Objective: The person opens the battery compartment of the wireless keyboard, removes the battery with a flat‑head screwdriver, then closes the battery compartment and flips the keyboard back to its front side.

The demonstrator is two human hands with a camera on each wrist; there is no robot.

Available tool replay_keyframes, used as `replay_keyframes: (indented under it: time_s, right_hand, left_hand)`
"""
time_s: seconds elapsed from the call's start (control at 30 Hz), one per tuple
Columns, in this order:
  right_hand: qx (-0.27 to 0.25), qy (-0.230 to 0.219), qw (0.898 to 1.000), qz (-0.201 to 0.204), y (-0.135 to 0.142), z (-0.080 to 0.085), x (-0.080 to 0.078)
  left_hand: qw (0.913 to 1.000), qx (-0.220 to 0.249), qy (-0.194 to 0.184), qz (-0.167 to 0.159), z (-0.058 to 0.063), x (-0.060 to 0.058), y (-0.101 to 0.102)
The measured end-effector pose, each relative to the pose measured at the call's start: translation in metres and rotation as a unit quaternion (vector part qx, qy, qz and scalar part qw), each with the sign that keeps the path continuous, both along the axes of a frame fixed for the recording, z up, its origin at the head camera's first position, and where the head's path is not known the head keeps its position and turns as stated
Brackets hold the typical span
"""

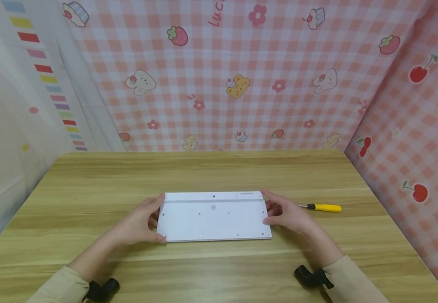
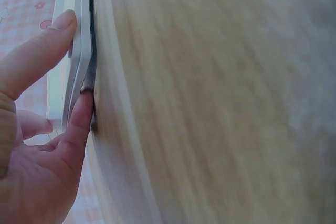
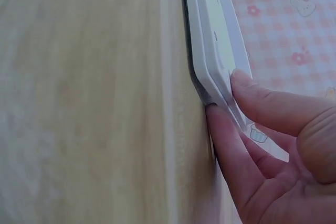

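Observation:
A flat white keyboard point(image 1: 219, 221) lies underside up in the head view, with small dark screw holes and a raised strip along its far edge. My left hand point(image 1: 143, 223) grips its left end, the thumb at the near corner and a finger at the far corner. At the right end my right hand point(image 1: 285, 212) holds it, thumb on the upper face. In the left wrist view a fingertip of the left hand point(image 2: 47, 166) reaches under the keyboard's edge point(image 2: 79, 51). The right wrist view shows a similar pinch by the right hand point(image 3: 273, 156).
To the right of the right hand lies a screwdriver point(image 1: 326, 208) with a yellow handle, its shaft pointing left. The wood-grain table point(image 1: 203, 170) meets a pink checked cloth point(image 1: 219, 113) at its back edge. More printed cloth hangs at both sides.

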State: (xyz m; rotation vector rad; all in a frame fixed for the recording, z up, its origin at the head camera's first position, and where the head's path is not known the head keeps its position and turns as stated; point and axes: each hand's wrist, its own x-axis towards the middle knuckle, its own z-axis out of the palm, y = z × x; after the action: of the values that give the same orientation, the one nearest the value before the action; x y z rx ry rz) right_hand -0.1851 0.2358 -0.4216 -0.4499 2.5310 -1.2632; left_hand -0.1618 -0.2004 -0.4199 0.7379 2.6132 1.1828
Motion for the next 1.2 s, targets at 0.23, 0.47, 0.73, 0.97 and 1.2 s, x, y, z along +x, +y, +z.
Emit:
replay_keyframes:
  time_s: [0.23, 0.47, 0.73, 0.97, 1.2]
  right_hand:
    - [0.013, 0.008, 1.000, 0.005, -0.0012, 0.0005, -0.0002]
    - [0.021, 0.014, 1.000, 0.010, -0.0005, 0.0007, -0.0007]
    - [0.025, 0.019, 0.999, 0.023, -0.0005, 0.0015, -0.0005]
    - [0.008, 0.040, 0.999, 0.035, -0.0016, -0.0004, 0.0000]
    - [0.014, 0.051, 0.998, 0.036, -0.0015, -0.0027, -0.0012]
  left_hand:
    - [0.9995, -0.021, 0.021, -0.001, -0.0007, -0.0008, -0.0004]
    - [0.9991, -0.039, 0.010, 0.008, -0.0018, -0.0014, 0.0006]
    - [0.9988, -0.047, 0.010, 0.010, -0.0008, -0.0009, 0.0010]
    - [0.9989, -0.045, 0.005, 0.012, -0.0012, -0.0008, 0.0006]
    - [0.9987, -0.049, 0.006, 0.010, 0.0002, -0.0017, 0.0007]
